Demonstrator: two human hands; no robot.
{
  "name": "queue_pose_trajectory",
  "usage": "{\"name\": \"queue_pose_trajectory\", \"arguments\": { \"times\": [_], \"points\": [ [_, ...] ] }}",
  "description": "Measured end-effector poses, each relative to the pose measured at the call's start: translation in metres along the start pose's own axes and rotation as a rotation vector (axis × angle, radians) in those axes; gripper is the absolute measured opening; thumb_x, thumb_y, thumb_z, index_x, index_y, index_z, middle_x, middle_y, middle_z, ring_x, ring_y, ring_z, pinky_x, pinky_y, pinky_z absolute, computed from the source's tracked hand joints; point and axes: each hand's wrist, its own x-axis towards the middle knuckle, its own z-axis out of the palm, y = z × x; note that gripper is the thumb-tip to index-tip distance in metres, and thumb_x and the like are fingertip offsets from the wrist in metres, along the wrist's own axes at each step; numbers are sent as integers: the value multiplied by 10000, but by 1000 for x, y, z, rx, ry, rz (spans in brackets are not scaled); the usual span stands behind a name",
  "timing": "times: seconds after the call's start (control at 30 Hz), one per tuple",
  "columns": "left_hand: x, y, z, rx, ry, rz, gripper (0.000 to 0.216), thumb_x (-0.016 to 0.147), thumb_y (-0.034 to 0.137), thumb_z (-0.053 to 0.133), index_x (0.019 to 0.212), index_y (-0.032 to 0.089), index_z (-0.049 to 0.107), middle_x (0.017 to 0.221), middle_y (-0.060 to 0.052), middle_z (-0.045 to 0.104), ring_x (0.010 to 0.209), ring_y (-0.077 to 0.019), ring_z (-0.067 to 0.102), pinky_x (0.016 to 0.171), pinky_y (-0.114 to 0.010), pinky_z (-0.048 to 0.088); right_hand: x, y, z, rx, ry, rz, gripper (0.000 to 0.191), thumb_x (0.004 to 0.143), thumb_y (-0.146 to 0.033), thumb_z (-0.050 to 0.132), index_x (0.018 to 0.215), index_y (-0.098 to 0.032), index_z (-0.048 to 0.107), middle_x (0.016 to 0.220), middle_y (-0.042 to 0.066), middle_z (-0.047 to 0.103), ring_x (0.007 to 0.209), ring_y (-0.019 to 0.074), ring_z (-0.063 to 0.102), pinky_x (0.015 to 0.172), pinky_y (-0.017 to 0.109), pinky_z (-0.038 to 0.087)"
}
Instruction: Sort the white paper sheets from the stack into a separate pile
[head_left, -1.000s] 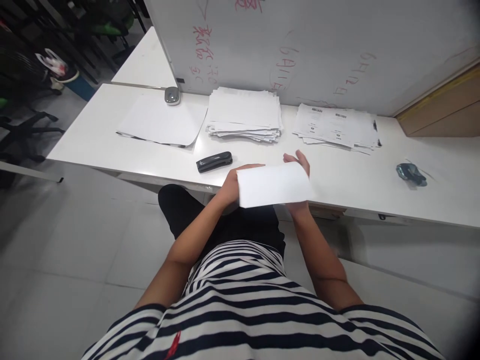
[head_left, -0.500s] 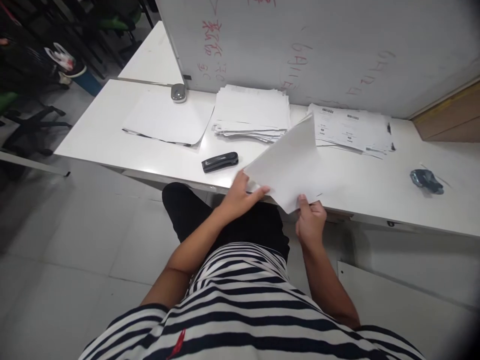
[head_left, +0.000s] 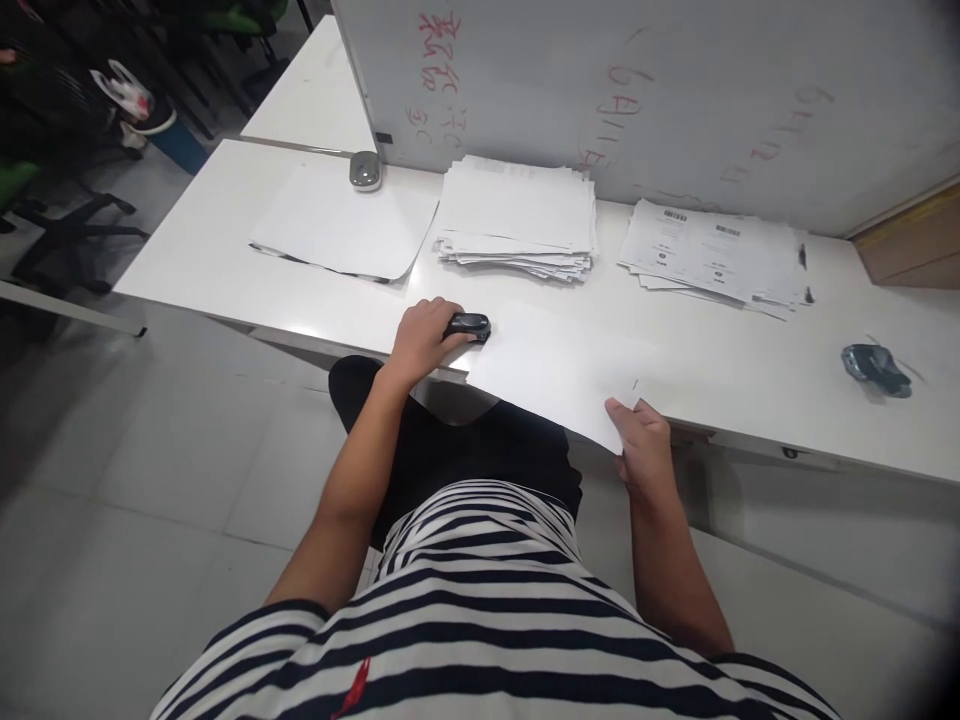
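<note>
My left hand is wrapped round a black stapler on the white desk, near its front edge. Between thumb and fingers my right hand pinches the near right corner of a white sheet of paper. The sheet lies across the desk edge, its left end close to the stapler. A small dark line like a staple shows by its right corner. Behind it sits a thick stack of papers, and to the right of that a pile of printed sheets with barcodes.
Flat on the left of the desk lie other sheets, with a grey rounded object at their back edge. A whiteboard stands behind. At right are a dark crumpled item and a cardboard box.
My left hand has let go of the paper, moved left and taken hold of the stapler. The raised sheet has come down onto the desk, its corner still in my right hand.
</note>
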Motion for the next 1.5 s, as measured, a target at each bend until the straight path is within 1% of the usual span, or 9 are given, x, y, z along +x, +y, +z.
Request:
{"name": "queue_pose_trajectory", "arguments": {
  "times": [0.2,0.4,0.73,1.0,1.17,1.23,1.33,1.43,1.5],
  "points": [
    [0,-4,-4,-32,-48,42,307,850,450,582,1048,215,587,976,-60,617,888,-234,513,774,-358,383,4,2,4,-87,-73,11,360,669,-437,762,906,-170,717,797,44,736,739,220,685,715,349,542],
    [-1,-7,-7,-98,-50,42,319,851,440,583,1076,214,569,1018,-52,611,907,-217,520,770,-335,399,7,2,-6,-98,-9,26,318,650,-394,770,879,-178,729,786,24,733,716,194,671,687,309,524],
    [0,-3,-6,-49,-70,46,307,837,440,595,1048,217,586,998,-57,621,894,-227,521,773,-349,398,5,-2,-6,-47,-25,-3,275,657,-374,752,854,-182,737,762,11,721,680,189,655,654,304,510],
    [0,-4,-9,-64,-117,58,337,819,449,594,1063,216,595,1020,-62,623,932,-240,537,802,-364,408,7,0,18,-66,-141,37,291,653,-411,769,835,-187,730,708,6,706,660,182,644,640,301,509],
    [1,1,-30,-172,-231,110,492,793,543,600,1180,242,563,1201,-63,599,1074,-254,536,938,-384,391,8,4,33,-53,-232,94,394,650,-450,780,927,-176,724,768,26,729,733,206,669,690,329,522],
    [7,8,-39,-218,-184,87,487,848,562,516,1217,245,549,1237,-65,591,1119,-255,521,972,-390,377,9,7,33,-36,-251,93,425,656,-459,778,970,-179,717,801,35,738,766,219,679,707,344,526],
    [25,22,-37,-256,-4,65,427,931,529,371,1157,232,578,1188,-66,613,1116,-245,515,1015,-409,343,9,12,30,-30,-266,91,430,659,-469,776,971,-180,714,826,42,744,792,233,685,713,357,529],
    [47,32,-12,-239,86,24,390,943,494,358,1057,215,605,1099,-85,631,1114,-270,501,1062,-478,277,9,15,29,-31,-262,96,425,659,-473,776,967,-186,715,831,40,747,789,237,688,725,368,529],
    [56,34,10,-217,128,-13,329,916,462,436,1036,208,607,1136,-113,612,1200,-321,443,1095,-548,189,9,16,29,-33,-260,95,416,665,-469,773,967,-189,715,845,37,748,793,233,689,745,372,529]
  ]
}}
